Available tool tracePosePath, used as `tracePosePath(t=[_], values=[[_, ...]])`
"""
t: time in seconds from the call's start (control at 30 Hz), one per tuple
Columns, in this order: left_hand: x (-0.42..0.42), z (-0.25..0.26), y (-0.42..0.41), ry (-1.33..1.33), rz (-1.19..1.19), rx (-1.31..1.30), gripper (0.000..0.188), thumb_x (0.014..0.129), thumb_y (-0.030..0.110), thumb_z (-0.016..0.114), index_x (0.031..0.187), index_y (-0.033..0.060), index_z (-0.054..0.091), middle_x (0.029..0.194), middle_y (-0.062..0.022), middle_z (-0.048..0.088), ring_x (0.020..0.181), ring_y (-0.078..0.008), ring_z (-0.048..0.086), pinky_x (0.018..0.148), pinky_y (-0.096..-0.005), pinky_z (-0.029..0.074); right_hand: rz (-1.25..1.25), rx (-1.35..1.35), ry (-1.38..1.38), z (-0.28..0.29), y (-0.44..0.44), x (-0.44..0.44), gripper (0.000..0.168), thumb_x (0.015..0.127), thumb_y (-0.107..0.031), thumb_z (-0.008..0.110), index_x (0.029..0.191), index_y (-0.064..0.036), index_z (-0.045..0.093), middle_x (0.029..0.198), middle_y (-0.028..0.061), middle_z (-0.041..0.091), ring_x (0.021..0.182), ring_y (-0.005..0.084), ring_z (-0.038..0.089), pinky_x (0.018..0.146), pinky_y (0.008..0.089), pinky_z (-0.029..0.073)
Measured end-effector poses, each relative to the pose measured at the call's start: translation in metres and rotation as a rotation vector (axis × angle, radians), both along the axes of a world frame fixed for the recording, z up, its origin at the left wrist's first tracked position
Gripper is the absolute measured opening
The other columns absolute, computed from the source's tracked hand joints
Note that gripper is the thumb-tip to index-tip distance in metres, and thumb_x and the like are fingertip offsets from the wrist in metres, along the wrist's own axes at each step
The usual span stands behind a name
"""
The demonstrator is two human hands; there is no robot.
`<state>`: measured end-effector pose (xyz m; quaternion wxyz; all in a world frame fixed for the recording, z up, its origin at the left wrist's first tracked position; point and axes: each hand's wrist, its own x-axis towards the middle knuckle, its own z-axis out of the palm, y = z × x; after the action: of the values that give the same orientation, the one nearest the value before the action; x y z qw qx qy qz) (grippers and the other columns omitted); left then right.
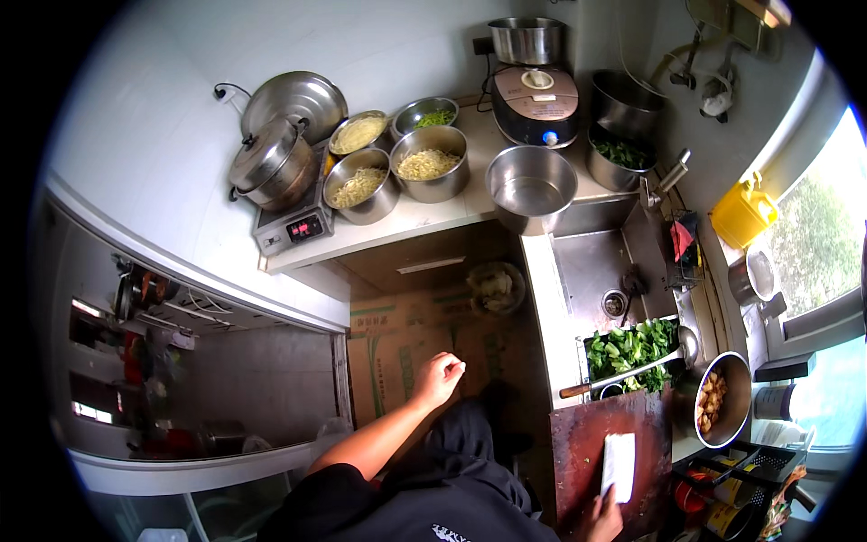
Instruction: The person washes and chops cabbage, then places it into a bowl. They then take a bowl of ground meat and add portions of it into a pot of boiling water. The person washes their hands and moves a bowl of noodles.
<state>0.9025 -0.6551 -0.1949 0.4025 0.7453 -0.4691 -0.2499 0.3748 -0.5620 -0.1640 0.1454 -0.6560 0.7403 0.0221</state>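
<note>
In my right hand (pixel 604 520) is the handle of a cleaver (pixel 619 464), its bright, wide blade lying over a stained dark red cutting board (pixel 576 447). A few small scraps sit on the board. My left hand (pixel 439 381) hangs over the floor with curled fingers, and nothing shows in it. Just past the board, chopped leafy greens (pixel 626 349) fill a container beside the sink. Across them rests a ladle (pixel 643 369) with a wooden handle end. To the board's right, a steel pot (pixel 739 379) contains browned chunks of food (pixel 710 403).
A steel sink (pixel 586 264) has a faucet (pixel 667 177) behind it. Along the counter stand a steel pot with water (pixel 532 186), a rice cooker (pixel 535 101), bowls of pale shreds (pixel 427 164) and a lidded pot (pixel 274 162) on an induction cooker (pixel 294 227). Flattened cardboard (pixel 399 345) covers the floor.
</note>
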Motion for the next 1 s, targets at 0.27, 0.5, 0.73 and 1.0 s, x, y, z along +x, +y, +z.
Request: tracePosePath(t=[0.27,0.5,0.73,1.0], values=[[0.172,0.043,-0.016,-0.041,0.32,-0.097,0.005,0.094,0.011,0.07,0.096,0.0073,0.067,0.085,-0.0024,0.066,0.075,-0.0131,0.061,0.07,-0.0288,0.05,-0.09,0.013,0.16,-0.008,-0.054,0.015,0.053,0.1,-0.039,0.062,0.151,-0.028,0.053,0.121,0.0162,0.063,0.098,0.0384,0.066,0.079,0.0499,0.054],[0.513,0.177,-0.093,-0.565,0.524,-0.49,0.015,0.092,0.003,0.065,0.107,0.0045,0.067,0.107,-0.009,0.068,0.097,-0.0258,0.064,0.088,-0.0356,0.051,-0.371,-0.404,0.332,-0.013,-0.099,0.113,0.045,0.094,-0.033,0.061,0.129,-0.006,0.068,0.12,0.0232,0.064,0.107,0.0412,0.064,0.088,0.051,0.055],[0.786,0.268,-0.157,-1.132,0.621,0.042,0.042,0.097,0.036,0.066,0.129,0.01,0.061,0.124,-0.019,0.064,0.117,-0.0404,0.058,0.105,-0.0501,0.045,0.01,-0.449,-0.129,0.008,-0.222,0.387,0.051,0.088,-0.008,0.069,0.139,-0.011,0.061,0.121,0.0146,0.06,0.106,0.0354,0.065,0.088,0.0432,0.054],[0.859,0.269,-0.194,-1.003,0.425,0.31,0.033,0.098,0.038,0.063,0.109,0.008,0.056,0.099,-0.0236,0.071,0.093,-0.0458,0.067,0.08,-0.0566,0.052,0.17,-0.261,-0.356,0.045,-0.272,0.531,0.046,0.088,-0.001,0.067,0.133,-0.01,0.064,0.125,0.0131,0.059,0.096,0.0295,0.067,0.079,0.0396,0.057]])
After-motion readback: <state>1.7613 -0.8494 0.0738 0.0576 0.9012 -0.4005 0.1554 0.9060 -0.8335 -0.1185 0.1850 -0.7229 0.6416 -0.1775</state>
